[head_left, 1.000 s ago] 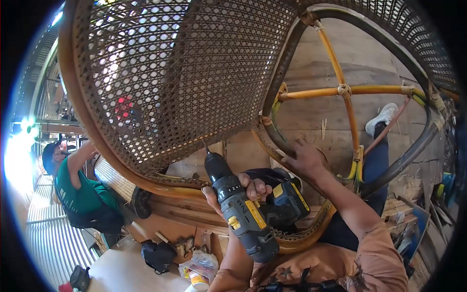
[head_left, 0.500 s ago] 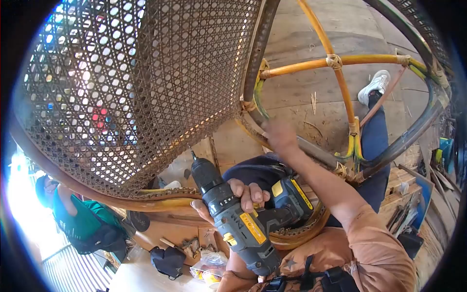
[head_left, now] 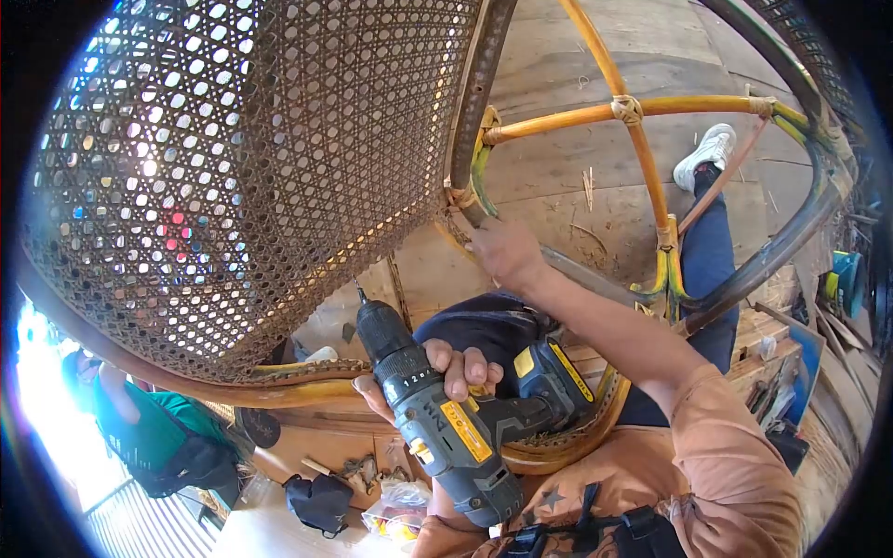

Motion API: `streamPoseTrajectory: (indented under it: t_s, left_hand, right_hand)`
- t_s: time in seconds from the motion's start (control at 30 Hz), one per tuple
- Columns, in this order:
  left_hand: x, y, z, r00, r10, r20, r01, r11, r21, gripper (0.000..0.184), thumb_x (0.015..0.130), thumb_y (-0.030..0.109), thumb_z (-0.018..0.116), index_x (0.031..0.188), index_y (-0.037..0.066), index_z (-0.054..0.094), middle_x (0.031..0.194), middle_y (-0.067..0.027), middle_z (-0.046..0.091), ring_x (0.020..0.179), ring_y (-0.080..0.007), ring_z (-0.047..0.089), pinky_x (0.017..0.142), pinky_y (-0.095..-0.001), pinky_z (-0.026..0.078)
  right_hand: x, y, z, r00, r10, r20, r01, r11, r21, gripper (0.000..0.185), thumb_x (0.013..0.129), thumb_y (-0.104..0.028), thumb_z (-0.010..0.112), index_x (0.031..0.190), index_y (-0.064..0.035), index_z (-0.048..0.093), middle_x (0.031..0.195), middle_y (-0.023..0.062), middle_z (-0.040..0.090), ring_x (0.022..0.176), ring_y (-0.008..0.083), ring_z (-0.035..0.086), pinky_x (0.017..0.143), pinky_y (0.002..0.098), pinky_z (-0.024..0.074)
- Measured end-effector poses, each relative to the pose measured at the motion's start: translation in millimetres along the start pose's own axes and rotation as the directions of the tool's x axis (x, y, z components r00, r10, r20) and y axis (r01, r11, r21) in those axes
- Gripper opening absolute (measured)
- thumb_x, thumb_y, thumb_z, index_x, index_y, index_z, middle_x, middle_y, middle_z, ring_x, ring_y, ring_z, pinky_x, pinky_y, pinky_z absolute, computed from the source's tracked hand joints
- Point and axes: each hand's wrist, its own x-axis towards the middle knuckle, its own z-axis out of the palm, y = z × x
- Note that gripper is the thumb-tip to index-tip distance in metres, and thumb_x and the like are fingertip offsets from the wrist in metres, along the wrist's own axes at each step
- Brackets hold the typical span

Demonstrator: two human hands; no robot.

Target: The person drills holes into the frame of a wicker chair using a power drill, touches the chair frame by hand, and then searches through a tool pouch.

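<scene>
A cordless drill (head_left: 451,432) with a black chuck and yellow labels is gripped in my left hand (head_left: 465,367), its fingers wrapped over the body. The bit points up toward the lower edge of the woven cane panel (head_left: 353,121). My right hand (head_left: 507,253) is closed at the dark curved rattan pole (head_left: 581,272), close to the bound corner joint (head_left: 460,197). Whatever its fingers hold is hidden. Orange rattan rods (head_left: 558,119) cross beyond, tied with a wrapped binding (head_left: 627,110).
A person in a green shirt (head_left: 158,432) is at the lower left. A dark cap-like item (head_left: 318,502) and a plastic bag (head_left: 395,510) lie at the bottom. My foot in a white shoe (head_left: 707,156) rests on the wooden floor (head_left: 586,200). Wood pieces and tools are at right.
My right hand, blurred before, now shows sharply at the pole, slightly left of its earlier place. The whole view has shifted a little; the drill stays in my left hand.
</scene>
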Motion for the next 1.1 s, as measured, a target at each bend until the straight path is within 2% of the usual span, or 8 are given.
streamPoseTrajectory:
  t_s: [0.17,0.27,0.43,0.57,0.67,0.87,0.97,1.1]
  left_hand:
    - [3.0,4.0,-10.2,0.999,-0.01,0.052,0.01,1.0,-0.014,0.086,0.077,0.077,0.036,0.105,-0.004,0.05,0.085,-0.0146,0.061,0.097,-0.0299,0.05,0.093,-0.0444,0.038]
    - [-1.7,4.6,-7.2,1.0,0.009,-0.028,-0.01,1.0,-0.028,0.088,0.076,0.077,0.038,0.106,-0.004,0.049,0.085,-0.0152,0.061,0.098,-0.0304,0.05,0.093,-0.0441,0.037]
    - [0.7,4.4,-13.1,0.994,0.027,0.109,-0.023,0.999,-0.039,0.085,0.08,0.073,0.037,0.109,-0.006,0.047,0.088,-0.0167,0.06,0.101,-0.0314,0.048,0.093,-0.0439,0.038]
    - [-2.1,9.3,-14.7,0.998,-0.009,0.063,0.01,1.0,-0.02,0.086,0.08,0.073,0.036,0.112,-0.006,0.045,0.089,-0.0173,0.06,0.102,-0.0316,0.047,0.095,-0.0448,0.036]
    - [-1.4,11.5,-14.8,0.996,-0.021,0.09,0.021,1.0,0.002,0.086,0.08,0.073,0.036,0.111,-0.006,0.045,0.09,-0.0177,0.06,0.101,-0.0319,0.048,0.095,-0.045,0.036]
    - [-1.5,6.2,-12.2,0.993,0.05,0.103,-0.045,0.997,-0.055,0.085,0.081,0.072,0.039,0.112,-0.007,0.046,0.091,-0.019,0.06,0.104,-0.0331,0.048,0.094,-0.0448,0.038]
    - [-2.3,6.3,-13.3,0.994,0.058,0.09,-0.053,0.997,-0.059,0.085,0.081,0.071,0.039,0.113,-0.007,0.045,0.091,-0.0194,0.059,0.103,-0.0338,0.049,0.094,-0.0447,0.039]
    - [1.4,7.3,-13.0,0.99,0.033,0.134,-0.025,0.998,-0.064,0.084,0.081,0.071,0.039,0.113,-0.007,0.045,0.091,-0.0195,0.059,0.104,-0.0342,0.048,0.095,-0.0457,0.038]
  right_hand:
    - [-3.0,-3.3,13.2,0.971,0.106,-0.213,-0.08,0.988,0.13,0.014,0.075,-0.02,0.063,0.07,-0.0076,0.058,0.072,0.012,0.057,0.067,0.0325,0.057,0.058,0.0419,0.0448]
    - [-1.4,7.0,3.5,0.998,0.003,-0.056,0.004,0.992,0.125,0.015,0.075,-0.02,0.064,0.071,-0.0066,0.058,0.074,0.0135,0.057,0.07,0.0331,0.057,0.059,0.0419,0.0449]
    - [3.5,-14.0,-8.4,0.996,0.063,-0.067,-0.056,0.994,0.091,0.019,0.076,-0.023,0.063,0.071,-0.0057,0.057,0.076,0.0146,0.058,0.073,0.0335,0.058,0.062,0.0425,0.0455]
    - [15.7,-16.0,-9.1,0.999,0.05,0.003,-0.05,0.999,0.019,0.02,0.078,-0.023,0.062,0.074,-0.0041,0.059,0.078,0.0165,0.058,0.076,0.0348,0.058,0.064,0.0428,0.0455]
    - [21.3,-2.7,5.2,0.986,0.161,0.049,-0.168,0.952,0.256,0.021,0.081,-0.023,0.059,0.083,-0.0028,0.06,0.08,0.0181,0.059,0.077,0.035,0.058,0.066,0.0425,0.0452]
    - [22.1,-14.2,-0.4,0.93,0.338,-0.145,-0.292,0.918,0.269,0.023,0.085,-0.024,0.054,0.089,-0.0027,0.06,0.078,0.019,0.058,0.076,0.035,0.058,0.066,0.0419,0.0449]
    - [14.3,-7.2,-21.8,0.999,0.049,0.022,-0.054,0.951,0.303,0.024,0.086,-0.026,0.053,0.088,-0.0033,0.059,0.077,0.0177,0.058,0.076,0.0349,0.058,0.066,0.0428,0.0451]
    - [22.2,-25.1,-6.1,0.994,0.107,-0.032,-0.102,0.986,0.132,0.018,0.086,-0.022,0.053,0.083,-0.0048,0.058,0.075,0.0149,0.058,0.074,0.0339,0.058,0.064,0.0427,0.0457]
